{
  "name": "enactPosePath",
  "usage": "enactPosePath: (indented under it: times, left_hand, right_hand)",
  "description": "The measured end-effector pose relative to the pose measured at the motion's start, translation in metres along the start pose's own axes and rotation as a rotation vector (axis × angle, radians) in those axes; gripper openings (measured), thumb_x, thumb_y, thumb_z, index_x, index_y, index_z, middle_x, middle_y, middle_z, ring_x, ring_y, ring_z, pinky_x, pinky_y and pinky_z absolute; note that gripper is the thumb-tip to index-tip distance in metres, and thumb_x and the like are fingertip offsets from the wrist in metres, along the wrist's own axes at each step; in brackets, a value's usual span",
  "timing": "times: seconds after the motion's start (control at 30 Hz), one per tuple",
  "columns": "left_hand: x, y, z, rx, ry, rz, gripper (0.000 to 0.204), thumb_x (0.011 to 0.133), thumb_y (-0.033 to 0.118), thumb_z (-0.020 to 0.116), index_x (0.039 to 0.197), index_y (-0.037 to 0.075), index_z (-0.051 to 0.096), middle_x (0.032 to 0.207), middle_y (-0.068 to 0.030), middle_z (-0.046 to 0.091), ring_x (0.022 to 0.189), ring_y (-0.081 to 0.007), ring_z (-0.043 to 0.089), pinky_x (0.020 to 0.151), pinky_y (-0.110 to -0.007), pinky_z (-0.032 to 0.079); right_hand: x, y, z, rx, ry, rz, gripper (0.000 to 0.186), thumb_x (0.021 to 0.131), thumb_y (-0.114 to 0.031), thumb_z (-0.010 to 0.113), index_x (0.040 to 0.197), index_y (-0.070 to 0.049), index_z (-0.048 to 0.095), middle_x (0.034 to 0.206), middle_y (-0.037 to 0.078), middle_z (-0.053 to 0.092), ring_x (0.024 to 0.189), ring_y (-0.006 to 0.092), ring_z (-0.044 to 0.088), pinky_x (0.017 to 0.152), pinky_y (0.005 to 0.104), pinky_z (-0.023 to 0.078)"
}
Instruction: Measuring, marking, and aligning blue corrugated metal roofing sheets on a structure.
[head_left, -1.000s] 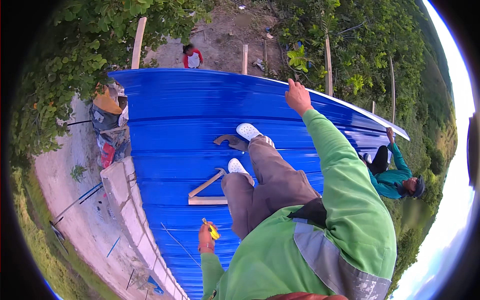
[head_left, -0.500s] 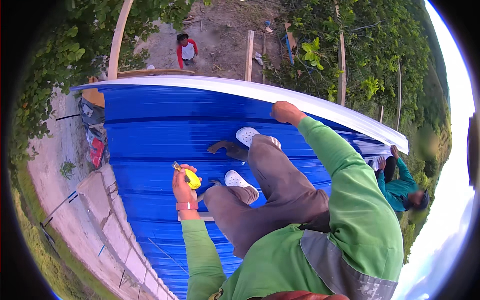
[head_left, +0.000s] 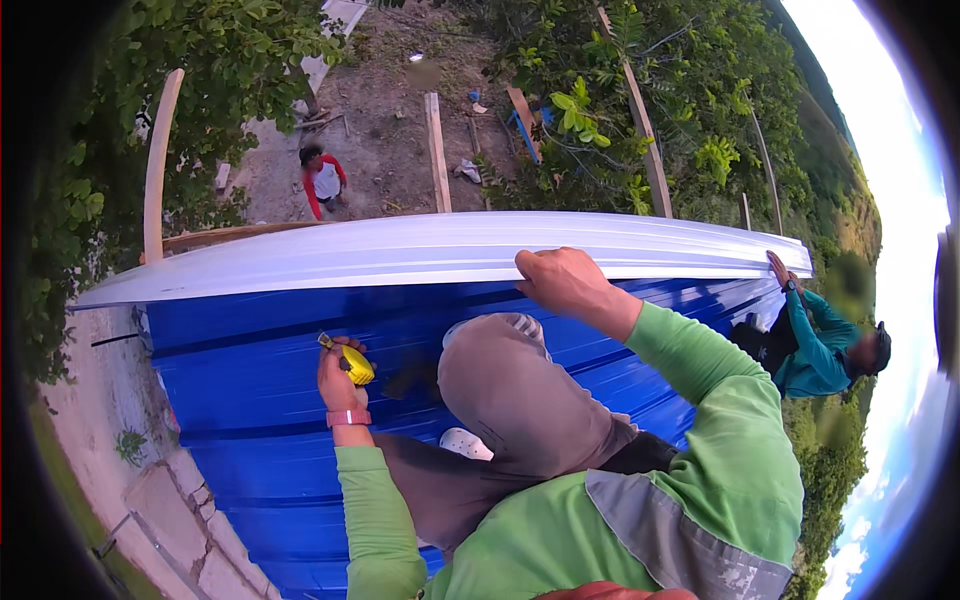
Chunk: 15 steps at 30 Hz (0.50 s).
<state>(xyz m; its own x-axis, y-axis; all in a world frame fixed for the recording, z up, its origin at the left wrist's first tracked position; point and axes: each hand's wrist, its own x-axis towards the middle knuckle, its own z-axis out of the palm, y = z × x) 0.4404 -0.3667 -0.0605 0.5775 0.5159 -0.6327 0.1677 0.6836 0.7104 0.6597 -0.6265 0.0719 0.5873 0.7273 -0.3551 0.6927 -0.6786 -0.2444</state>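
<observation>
Apparently positioning pale sheet (head_left: pixel 400 245): right hand (head_left: pixel 572 284) pinches its edge, left hand (head_left: pixel 334 382) clasps yellow tape measure (head_left: pixel 356 368); next move wants even support.

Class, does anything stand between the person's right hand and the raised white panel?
Nothing visible does: the right hand grips the near edge of the raised white panel. The yellow tape measure is off to the left, in the left hand.
</observation>
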Motion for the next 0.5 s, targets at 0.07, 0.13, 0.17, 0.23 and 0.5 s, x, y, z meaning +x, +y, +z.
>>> enactPosePath:
  times: [0.07, 0.13, 0.17, 0.23, 0.5]
  left_hand:
    - [0.015, 0.002, -0.02, 0.062, 0.056, -0.016, 0.017, 0.084, 0.019, 0.044, 0.095, 0.009, 0.054, 0.085, -0.007, 0.058, 0.077, -0.0197, 0.058, 0.055, -0.036, 0.049]
    - [0.023, 0.005, -0.035, 0.119, 0.087, 0.003, 0.017, 0.084, 0.021, 0.044, 0.095, 0.011, 0.054, 0.085, -0.0056, 0.058, 0.076, -0.0183, 0.057, 0.054, -0.036, 0.048]
    - [0.021, 0.007, -0.039, 0.121, 0.07, 0.024, 0.017, 0.084, 0.022, 0.044, 0.094, 0.011, 0.053, 0.084, -0.0055, 0.058, 0.076, -0.0181, 0.057, 0.053, -0.035, 0.047]
    - [0.02, 0.007, -0.045, 0.138, 0.14, -0.012, 0.016, 0.084, 0.021, 0.043, 0.092, 0.011, 0.053, 0.084, -0.0056, 0.057, 0.075, -0.0182, 0.057, 0.051, -0.034, 0.047]
    - [0.024, -0.009, -0.035, 0.222, 0.003, 0.081, 0.016, 0.086, 0.019, 0.045, 0.093, 0.009, 0.055, 0.079, -0.007, 0.058, 0.07, -0.0168, 0.058, 0.048, -0.034, 0.05]
  right_hand:
    - [0.008, -0.005, 0.008, -0.002, 0.101, -0.022, 0.022, 0.078, -0.02, 0.062, 0.081, -0.003, 0.047, 0.073, 0.015, 0.06, 0.068, 0.0347, 0.061, 0.06, 0.0451, 0.047]
    - [0.012, -0.008, 0.009, -0.02, 0.187, -0.034, 0.022, 0.077, -0.019, 0.062, 0.081, -0.003, 0.047, 0.074, 0.014, 0.06, 0.069, 0.0345, 0.061, 0.061, 0.0446, 0.047]
    - [0.017, -0.009, 0.009, -0.038, 0.276, -0.04, 0.022, 0.077, -0.018, 0.062, 0.082, -0.004, 0.047, 0.076, 0.014, 0.06, 0.073, 0.0337, 0.06, 0.065, 0.0438, 0.047]
    - [0.021, -0.004, 0.004, -0.059, 0.374, -0.056, 0.021, 0.076, -0.017, 0.062, 0.084, -0.004, 0.048, 0.079, 0.013, 0.06, 0.077, 0.0329, 0.06, 0.069, 0.043, 0.047]
    - [0.149, 0.085, -0.03, -0.07, 0.677, 0.0, 0.05, 0.078, -0.041, 0.064, 0.112, -0.005, 0.054, 0.092, 0.013, 0.059, 0.095, 0.0322, 0.055, 0.085, 0.0394, 0.043]
